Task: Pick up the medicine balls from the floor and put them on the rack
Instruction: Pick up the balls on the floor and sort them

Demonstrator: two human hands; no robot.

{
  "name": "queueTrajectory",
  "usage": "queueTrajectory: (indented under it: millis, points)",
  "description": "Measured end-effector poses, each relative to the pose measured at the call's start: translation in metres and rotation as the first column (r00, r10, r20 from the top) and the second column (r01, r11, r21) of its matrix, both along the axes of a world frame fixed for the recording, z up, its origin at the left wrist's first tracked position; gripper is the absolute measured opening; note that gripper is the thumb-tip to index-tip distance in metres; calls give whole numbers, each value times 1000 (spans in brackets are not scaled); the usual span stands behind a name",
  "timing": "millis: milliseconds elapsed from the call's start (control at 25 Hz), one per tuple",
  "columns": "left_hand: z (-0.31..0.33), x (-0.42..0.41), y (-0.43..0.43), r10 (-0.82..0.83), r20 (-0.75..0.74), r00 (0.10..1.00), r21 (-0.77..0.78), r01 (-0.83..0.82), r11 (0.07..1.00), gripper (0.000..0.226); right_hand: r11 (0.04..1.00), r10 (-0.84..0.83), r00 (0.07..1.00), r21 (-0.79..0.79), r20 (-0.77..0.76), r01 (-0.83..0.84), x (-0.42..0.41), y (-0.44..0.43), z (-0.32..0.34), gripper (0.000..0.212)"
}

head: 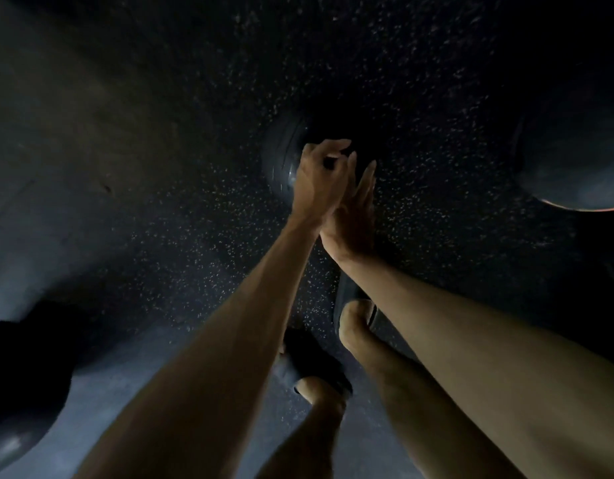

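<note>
A dark medicine ball [281, 160] lies on the black speckled floor at the centre, mostly lost in shadow, with only its shiny left side showing. My left hand [319, 174] reaches down over the ball's near side with its fingers loosely curled; I cannot tell whether it touches the ball. My right hand [354, 209] is just to the right of it and slightly nearer, fingers straight and pointing at the ball, holding nothing. A second, larger dark ball [575, 160] lies at the right edge. A third dark ball [15, 392] sits at the lower left.
The floor is black rubber with pale flecks [202, 236]; a lighter bare strip [39, 150] runs along the left. My feet in black sandals [312, 361] stand just below the hands. The scene is very dim, and no rack is in view.
</note>
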State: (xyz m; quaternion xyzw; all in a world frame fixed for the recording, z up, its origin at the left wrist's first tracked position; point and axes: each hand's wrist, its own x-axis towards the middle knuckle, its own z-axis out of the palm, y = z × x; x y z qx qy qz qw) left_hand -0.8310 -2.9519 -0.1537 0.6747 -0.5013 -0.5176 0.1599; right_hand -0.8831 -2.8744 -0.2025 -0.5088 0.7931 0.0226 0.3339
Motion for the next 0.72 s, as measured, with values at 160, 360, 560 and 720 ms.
queueTrajectory:
  millis: [160, 360, 560, 720]
  points:
    - [10, 13, -35, -77, 103, 992, -167, 94, 981, 36, 951, -307, 927, 115, 217, 288, -39, -62, 10, 100]
    - [2, 23, -62, -410, 358, 839, 90, 406, 910, 68, 850, -476, 866, 331, 152, 409, -97, -119, 4, 87]
    - [-1, -21, -91, -432, 129, 892, 399, 352, 846, 101, 747, -635, 769, 308, 73, 589, -130, -137, 8, 64]
    - [4, -56, -135, -577, 92, 811, 263, 540, 800, 77, 742, -659, 752, 193, 26, 643, -134, -118, 18, 54]
